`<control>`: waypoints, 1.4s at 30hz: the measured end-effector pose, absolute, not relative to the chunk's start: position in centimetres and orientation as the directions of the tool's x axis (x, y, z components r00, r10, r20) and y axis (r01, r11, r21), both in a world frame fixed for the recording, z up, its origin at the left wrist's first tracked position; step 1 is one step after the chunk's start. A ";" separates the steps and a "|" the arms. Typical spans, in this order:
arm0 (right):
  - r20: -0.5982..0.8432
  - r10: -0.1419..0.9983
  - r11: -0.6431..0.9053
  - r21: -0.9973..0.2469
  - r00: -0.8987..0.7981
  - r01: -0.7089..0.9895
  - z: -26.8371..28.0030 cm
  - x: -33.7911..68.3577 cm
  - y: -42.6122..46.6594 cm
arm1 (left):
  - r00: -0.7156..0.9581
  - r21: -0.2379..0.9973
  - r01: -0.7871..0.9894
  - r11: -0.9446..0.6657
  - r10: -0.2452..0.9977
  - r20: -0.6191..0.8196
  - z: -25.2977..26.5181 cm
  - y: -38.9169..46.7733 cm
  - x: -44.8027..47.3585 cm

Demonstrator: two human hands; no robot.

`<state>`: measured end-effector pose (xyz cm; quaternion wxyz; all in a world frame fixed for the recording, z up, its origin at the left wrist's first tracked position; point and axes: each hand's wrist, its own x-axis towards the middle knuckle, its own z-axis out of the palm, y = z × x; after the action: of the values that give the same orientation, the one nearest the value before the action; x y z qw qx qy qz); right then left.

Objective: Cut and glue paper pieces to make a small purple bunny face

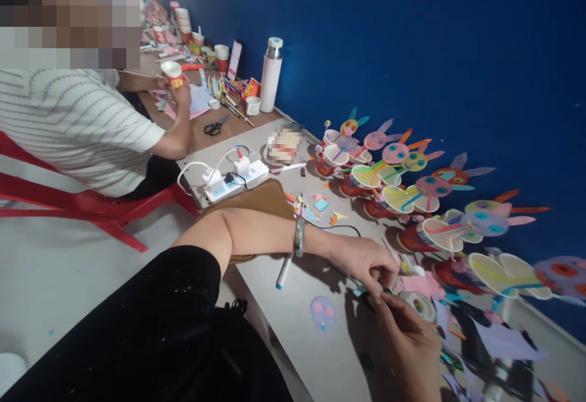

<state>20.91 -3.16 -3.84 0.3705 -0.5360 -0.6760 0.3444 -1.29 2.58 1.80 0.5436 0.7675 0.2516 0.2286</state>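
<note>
My left hand (368,262), with a bracelet (299,237) on its wrist, reaches across the table with its fingers curled and pinched. My right hand (409,335) is also closed in a pinch. The fingertips of both hands meet, and whatever they hold is too small to make out. A bit of light blue paper (359,291) shows beside the fingertips. A purple paper face (323,312) with pink round spots lies flat on the table left of my right hand. Just beyond that hand is a roll of clear tape (419,308).
Paper cups with paper rabbit faces (396,153) line the blue wall. A power strip (237,181), a marker (284,271), paper scraps (320,205) and purple paper (506,335) lie on the table. A co-worker (82,127) holds a paper cup (172,74) near scissors (216,126) and a thermos (271,75).
</note>
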 end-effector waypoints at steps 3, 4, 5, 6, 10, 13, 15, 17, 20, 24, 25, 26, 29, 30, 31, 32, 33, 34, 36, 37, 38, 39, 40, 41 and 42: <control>0.175 0.973 0.226 -0.852 -0.150 0.473 -4.5 21.4 -3.1 | 0.761 0.944 0.150 -0.293 0.644 0.079 1.9 2.6 -1.4; 0.190 0.970 0.241 -0.847 -0.155 0.473 -4.7 21.5 -3.1 | 0.760 0.942 0.153 -0.298 0.645 0.080 1.9 2.6 -1.4; 0.200 0.966 0.255 -0.844 -0.163 0.473 -4.8 21.6 -3.1 | 0.760 0.941 0.153 -0.303 0.645 0.084 1.9 2.6 -1.4; 0.206 0.963 0.266 -0.842 -0.175 0.469 -4.8 21.7 -3.2 | 0.760 0.939 0.151 -0.308 0.644 0.089 1.9 2.6 -1.4; 0.233 0.956 0.288 -0.854 -0.177 0.433 -4.4 21.3 -3.3 | 0.775 0.945 0.138 -0.298 0.627 0.085 1.8 2.7 -1.3; 0.197 0.966 0.249 -0.881 -0.166 0.401 -3.7 20.6 -3.5 | 0.771 0.951 0.149 -0.273 0.633 0.061 1.9 2.7 -1.1; 0.154 0.973 0.211 -0.895 -0.171 0.394 -3.3 20.3 -3.6 | 0.765 0.958 0.157 -0.241 0.643 0.036 2.2 2.6 -1.1; 0.132 0.974 0.196 -0.896 -0.183 0.399 -3.0 20.2 -3.7 | 0.767 0.966 0.158 -0.206 0.641 0.012 2.6 2.3 -1.2; 0.132 0.969 0.209 -0.886 -0.207 0.414 -2.9 20.4 -3.7 | 0.769 0.973 0.143 -0.181 0.640 0.006 2.8 2.1 -1.2; 0.158 0.960 0.243 -0.882 -0.232 0.405 -3.1 20.6 -3.7 | 0.783 0.980 0.110 -0.163 0.622 0.016 2.6 2.1 -1.1; 0.166 0.957 0.252 -0.884 -0.238 0.394 -3.2 20.5 -3.7 | 0.786 0.981 0.102 -0.162 0.618 0.020 2.5 2.1 -1.1; 0.174 0.954 0.260 -0.886 -0.244 0.383 -3.2 20.5 -3.7 | 0.788 0.982 0.097 -0.162 0.615 0.023 2.4 2.1 -1.1; 0.198 0.947 0.282 -0.891 -0.255 0.355 -3.3 20.2 -3.7 | 0.795 0.982 0.100 -0.160 0.606 0.018 2.1 2.2 -0.9; 0.204 0.946 0.286 -0.893 -0.253 0.348 -3.3 20.1 -3.7 | 0.797 0.983 0.101 -0.156 0.604 0.013 1.9 2.2 -0.9; 0.206 0.946 0.285 -0.895 -0.249 0.342 -3.2 20.1 -3.7 | 0.800 0.984 0.101 -0.149 0.600 0.009 1.8 2.2 -0.8; 0.199 0.949 0.276 -0.899 -0.244 0.339 -3.2 20.1 -3.7 | 0.804 0.985 0.099 -0.139 0.594 0.003 1.7 2.2 -0.8; 0.188 0.953 0.263 -0.903 -0.239 0.340 -3.2 20.1 -3.7 | 0.807 0.987 0.094 -0.128 0.590 0.000 1.7 2.2 -0.8; 0.171 0.956 0.248 -0.905 -0.237 0.345 -3.3 20.2 -3.7 | 0.810 0.989 0.089 -0.120 0.586 -0.002 1.6 2.2 -0.8; 0.140 0.960 0.222 -0.906 -0.241 0.360 -3.5 20.4 -3.7 | 0.813 0.991 0.084 -0.101 0.582 -0.010 1.5 2.2 -0.7; 0.131 0.961 0.217 -0.906 -0.245 0.364 -3.7 20.5 -3.7 | 0.813 0.993 0.081 -0.088 0.582 -0.015 1.4 2.2 -0.7; 0.128 0.961 0.214 -0.907 -0.246 0.364 -3.9 20.6 -3.6 | 0.814 0.994 0.079 -0.074 0.581 -0.021 1.4 2.2 -0.7; 0.125 0.961 0.211 -0.908 -0.246 0.362 -4.1 20.7 -3.6 | 0.816 0.995 0.079 -0.061 0.577 -0.029 1.3 2.2 -0.7; 0.119 0.962 0.205 -0.910 -0.246 0.360 -4.2 20.7 -3.6 | 0.818 0.996 0.079 -0.050 0.574 -0.036 1.3 2.2 -0.7; 0.112 0.963 0.196 -0.913 -0.244 0.357 -4.2 20.7 -3.7 | 0.818 0.996 0.079 -0.043 0.574 -0.040 1.2 2.2 -0.6; 0.103 0.965 0.186 -0.917 -0.241 0.354 -4.2 20.6 -3.7 | 0.817 0.996 0.079 -0.039 0.575 -0.042 1.2 2.2 -0.6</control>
<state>20.65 -3.73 -4.16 0.3738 -0.4896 -0.6733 0.4090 -0.60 2.20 1.16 0.6521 0.6951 0.2353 0.1904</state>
